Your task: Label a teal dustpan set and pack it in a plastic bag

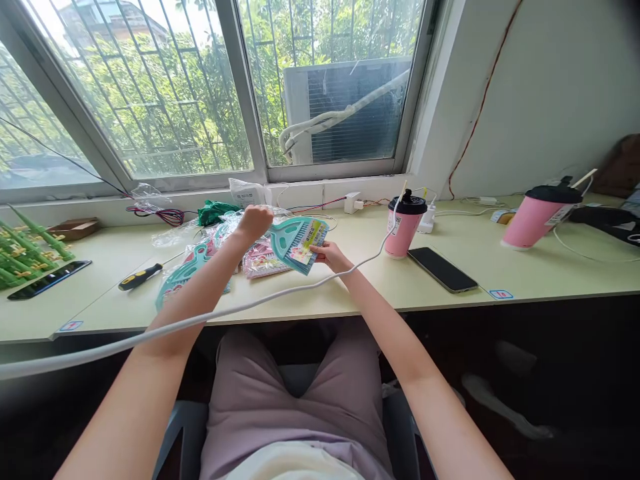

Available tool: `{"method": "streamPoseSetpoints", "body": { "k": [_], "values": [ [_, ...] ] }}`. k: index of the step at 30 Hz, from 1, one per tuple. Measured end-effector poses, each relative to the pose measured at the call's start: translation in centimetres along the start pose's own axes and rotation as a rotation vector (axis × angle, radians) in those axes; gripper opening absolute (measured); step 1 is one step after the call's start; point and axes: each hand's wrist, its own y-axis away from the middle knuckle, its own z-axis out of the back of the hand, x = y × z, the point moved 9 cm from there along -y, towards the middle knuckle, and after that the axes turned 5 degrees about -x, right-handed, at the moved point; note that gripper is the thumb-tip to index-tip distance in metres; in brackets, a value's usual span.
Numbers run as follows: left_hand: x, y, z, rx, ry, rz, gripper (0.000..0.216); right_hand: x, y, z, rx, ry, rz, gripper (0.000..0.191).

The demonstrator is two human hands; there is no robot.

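Gripping a teal comb (295,241) at its top, the left hand (254,222) was closed in a fist while the right hand (327,255) pinched its label end. Just left lay more packaged combs (200,263); right stood a pink cup (403,225).

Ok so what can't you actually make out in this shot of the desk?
Head view only:
- Print on the teal comb card, held by left hand and right hand: too small to read.
- Pink packet beneath: mostly covered by the comb.
- Green pieces: cut off by the left edge.
- Dark phone: blank screen.
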Motion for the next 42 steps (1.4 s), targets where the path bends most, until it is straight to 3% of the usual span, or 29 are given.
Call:
{"method": "streamPoseSetpoints", "body": {
  "k": [5, 11, 17, 20, 22, 24, 26, 28, 30, 36, 42],
  "values": [
    [-3.1, -0.7, 0.6, -0.054, -0.006, -0.086, 0.043, -0.2, 0.1, -0.5, 0.017, 0.032, -0.012, 0.013],
    [-7.2, -0.9, 1.3, -0.176, -0.057, -0.178, 0.046, -0.7, -0.4, 1.5, -0.2, -0.239, 0.024, 0.013],
    [-11.7, -1.6, 2.9, -0.421, 0.14, -0.33, 0.047, -0.1, -0.3, 1.9, -0.227, -0.258, 0.06, 0.013],
    [-10.9, -1.0, 3.2, -0.579, 0.428, -0.307, 0.037, 1.1, 0.0, 2.4, -0.261, -0.322, 0.137, 0.011],
    [-8.5, -0.5, 2.8, -0.69, 0.639, -0.17, 0.033, 1.6, 0.1, 2.7, -0.279, -0.371, 0.177, 0.011],
    [-5.5, -0.2, 1.3, -0.76, 0.872, 0.044, 0.057, 2.0, 0.2, 2.7, -0.276, -0.402, 0.207, 0.015],
    [-3.8, -0.8, -1.6, -0.663, 1.179, 0.217, 0.078, 2.2, 0.1, 2.8, -0.276, -0.415, 0.222, 0.018],
    [-4.4, -1.9, -4.7, -0.407, 1.492, 0.272, 0.078, 2.2, 0.1, 3.0, -0.284, -0.42, 0.23, 0.021],
    [-5.9, -2.2, -6.3, -0.22, 1.68, 0.267, 0.072, 2.2, 0.1, 3.2, -0.296, -0.42, 0.241, 0.024],
    [-6.4, -0.5, -5.5, -0.316, 1.717, 0.291, 0.064, 2.4, 0.2, 3.7, -0.337, -0.431, 0.273, 0.025],
    [-8.0, 1.0, -5.2, -0.222, 1.563, 0.21, 0.052, 2.9, 0.5, 4.6, -0.409, -0.417, 0.323, 0.035]
  ]
}}
